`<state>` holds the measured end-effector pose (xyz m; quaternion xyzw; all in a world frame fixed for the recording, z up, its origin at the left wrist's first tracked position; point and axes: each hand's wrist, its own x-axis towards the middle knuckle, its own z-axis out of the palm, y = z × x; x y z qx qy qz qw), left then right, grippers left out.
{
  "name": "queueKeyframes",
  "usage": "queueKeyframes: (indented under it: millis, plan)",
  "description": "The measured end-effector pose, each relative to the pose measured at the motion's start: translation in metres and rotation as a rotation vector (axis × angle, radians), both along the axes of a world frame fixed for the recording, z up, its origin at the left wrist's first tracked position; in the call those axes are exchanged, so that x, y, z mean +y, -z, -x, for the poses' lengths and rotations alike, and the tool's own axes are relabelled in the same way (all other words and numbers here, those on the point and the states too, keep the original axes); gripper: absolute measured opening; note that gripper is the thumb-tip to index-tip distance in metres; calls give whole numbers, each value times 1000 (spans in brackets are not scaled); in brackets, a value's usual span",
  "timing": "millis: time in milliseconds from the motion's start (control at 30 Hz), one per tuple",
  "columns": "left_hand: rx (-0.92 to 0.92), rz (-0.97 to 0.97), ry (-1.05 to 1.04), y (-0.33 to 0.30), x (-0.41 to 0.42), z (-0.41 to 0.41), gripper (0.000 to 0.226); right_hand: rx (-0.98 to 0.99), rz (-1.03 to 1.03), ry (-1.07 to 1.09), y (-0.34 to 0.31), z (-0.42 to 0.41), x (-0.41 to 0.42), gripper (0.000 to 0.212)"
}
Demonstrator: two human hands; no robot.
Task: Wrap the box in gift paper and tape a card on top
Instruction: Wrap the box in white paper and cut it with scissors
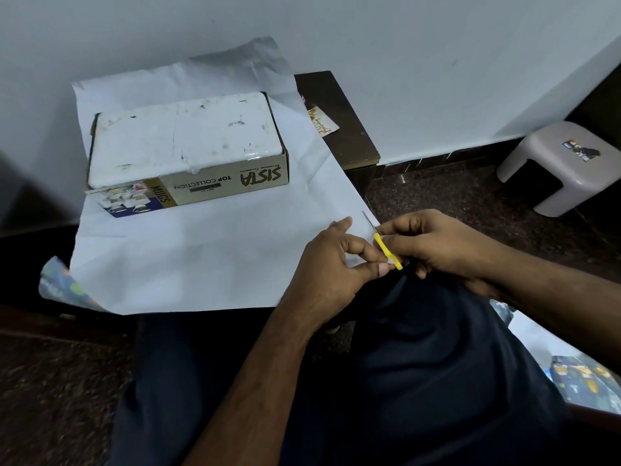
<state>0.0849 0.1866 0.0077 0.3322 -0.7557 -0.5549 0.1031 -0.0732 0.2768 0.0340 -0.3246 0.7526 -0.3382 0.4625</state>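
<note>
A scuffed white-topped box (188, 142) rests upside-down on white-side-up gift paper (208, 250).

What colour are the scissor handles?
Yellow, on the scissors held by the right hand; head view.

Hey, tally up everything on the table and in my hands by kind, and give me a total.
Box: 1
Paper sheet: 1
Card: 1
Scissors: 1, held in the right hand, left hand touching
Total: 4

A plain home room: painted wall (403, 45), dark speckled stone floor (453, 196), small plastic stool (557, 163) beside a low wooden counter (339, 122)
</note>
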Motion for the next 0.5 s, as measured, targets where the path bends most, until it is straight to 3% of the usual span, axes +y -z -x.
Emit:
queueKeyframes:
  millis: [500]
  plan:
    - [-37, 6, 29, -1, -1, 0, 6, 92, -8, -19, 7, 6, -10, 14]
